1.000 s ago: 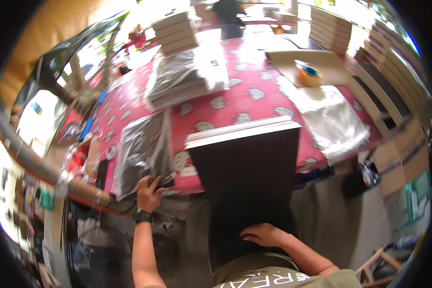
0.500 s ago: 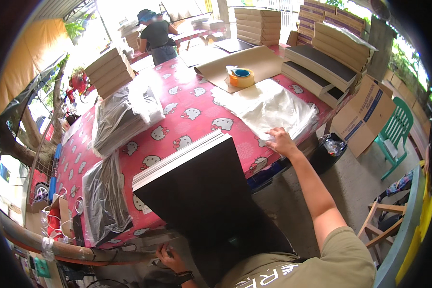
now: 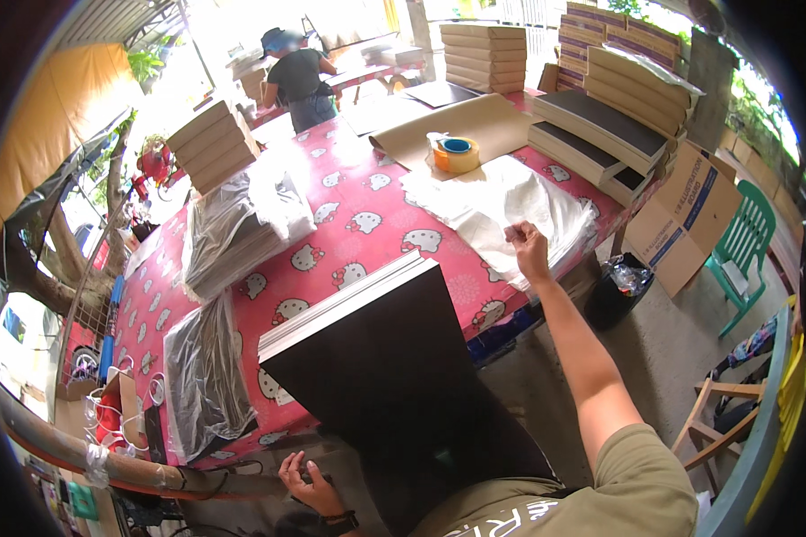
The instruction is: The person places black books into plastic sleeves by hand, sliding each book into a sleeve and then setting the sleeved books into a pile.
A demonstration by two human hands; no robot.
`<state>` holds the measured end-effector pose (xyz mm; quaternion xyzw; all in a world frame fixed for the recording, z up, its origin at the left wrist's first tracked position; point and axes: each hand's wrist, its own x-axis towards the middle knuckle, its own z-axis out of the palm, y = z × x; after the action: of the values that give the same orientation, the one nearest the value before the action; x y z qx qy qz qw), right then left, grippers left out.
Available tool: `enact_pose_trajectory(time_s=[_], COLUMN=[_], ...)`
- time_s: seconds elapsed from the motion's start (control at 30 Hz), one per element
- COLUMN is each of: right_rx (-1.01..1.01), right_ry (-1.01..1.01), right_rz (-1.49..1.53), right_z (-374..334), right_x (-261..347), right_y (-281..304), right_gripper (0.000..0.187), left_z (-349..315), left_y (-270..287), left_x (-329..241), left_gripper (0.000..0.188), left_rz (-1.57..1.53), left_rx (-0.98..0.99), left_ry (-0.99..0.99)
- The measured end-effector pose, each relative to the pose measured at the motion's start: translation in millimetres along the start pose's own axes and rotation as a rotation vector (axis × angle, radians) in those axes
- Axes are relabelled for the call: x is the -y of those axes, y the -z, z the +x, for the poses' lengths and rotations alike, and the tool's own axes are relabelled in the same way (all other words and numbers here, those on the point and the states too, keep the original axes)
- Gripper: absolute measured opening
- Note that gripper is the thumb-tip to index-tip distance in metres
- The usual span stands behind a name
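Observation:
A thick stack of black boards point(image 3: 376, 349) with white edges leans between my body and the table edge. My left hand point(image 3: 306, 483) is low beside the stack's left side, fingers bent but apart, with nothing seen in it. My right hand point(image 3: 530, 249) is over the near part of a pile of thin clear plastic bags point(image 3: 501, 199) on the table. Its fingers are curled together; whether they pinch a bag does not show. A roll of tape point(image 3: 455, 154) with a blue core rests at the pile's far edge, by brown paper point(image 3: 448, 125).
Plastic-wrapped board stacks point(image 3: 210, 376) lie on the left of the pink patterned table point(image 3: 331, 255). Brown-wrapped stacks point(image 3: 484, 58) and black-topped stacks point(image 3: 600, 121) stand at the far right. A bin point(image 3: 620, 286), flattened cardboard point(image 3: 681, 215) and green chair point(image 3: 745, 242) are at right; another person point(image 3: 297, 80) works beyond.
My right hand has moved slightly farther over the bags, and its fingers have curled in. My left hand has risen a little, showing more fingers. The view has shifted slightly.

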<state>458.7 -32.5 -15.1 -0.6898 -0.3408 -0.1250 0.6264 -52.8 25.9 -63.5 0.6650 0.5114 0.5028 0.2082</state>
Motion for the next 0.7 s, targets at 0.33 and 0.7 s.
enact_pose_trajectory(time_s=[0.33, 0.7], right_rx=[1.693, 1.284], right_ry=[0.159, -0.155], right_rz=[-0.052, 0.084], right_z=[-183.3, -188.1], right_x=[147.8, 187.8], right_y=[30.4, 10.1], right_gripper=[0.02, 0.017], left_z=[-22.6, -17.1], left_y=[-30.6, -61.8], left_x=[-104.5, -120.0], left_gripper=[0.06, 0.045], left_rz=[-0.655, -0.709], left_rx=[0.435, 1.191], left_ry=[-0.11, 0.258])
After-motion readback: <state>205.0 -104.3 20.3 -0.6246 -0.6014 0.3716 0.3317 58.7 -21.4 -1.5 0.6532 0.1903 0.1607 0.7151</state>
